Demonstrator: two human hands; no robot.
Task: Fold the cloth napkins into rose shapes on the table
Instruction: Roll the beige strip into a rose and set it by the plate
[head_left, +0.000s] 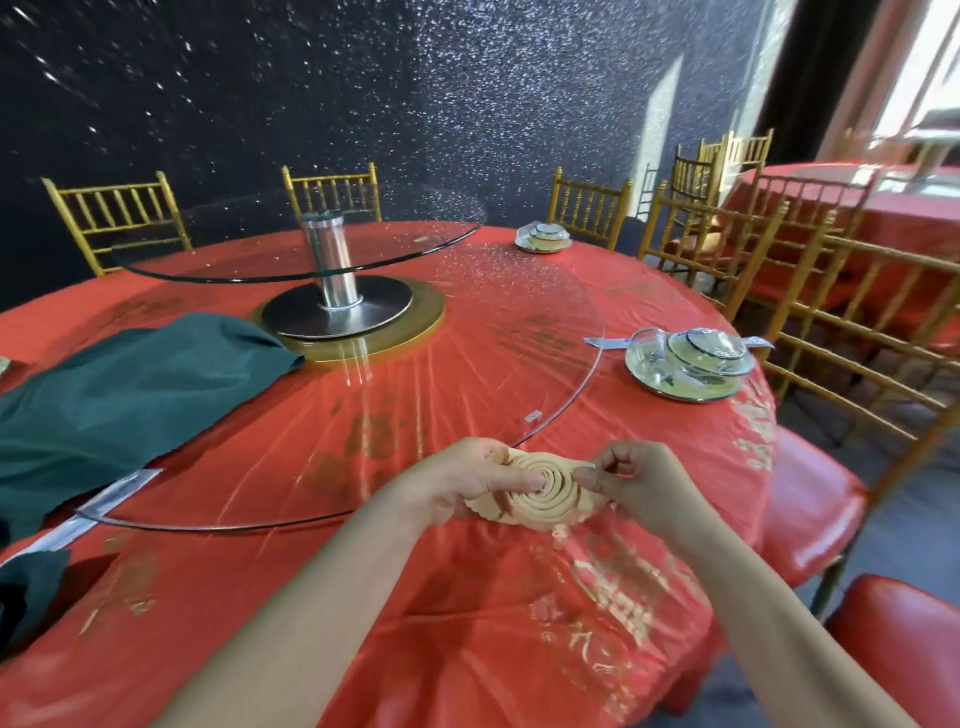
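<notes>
A beige cloth napkin (540, 501) is rolled into a tight spiral, rose-like, just above the red tablecloth (467, 623) near the front edge of the glass disc. My left hand (462, 483) grips its left side, with a finger pressed on the spiral's centre. My right hand (631, 475) pinches the outer edge of the roll on its right side. Loose folds of the napkin stick out below the spiral, partly hidden by my left hand.
A dark green cloth (119, 395) lies spread at the left, over the glass disc (519, 364). A raised glass turntable (311, 254) on a metal post stands mid-table. Place settings (691, 364) (543, 238) sit at right and far right. Gold chairs (857, 322) ring the table.
</notes>
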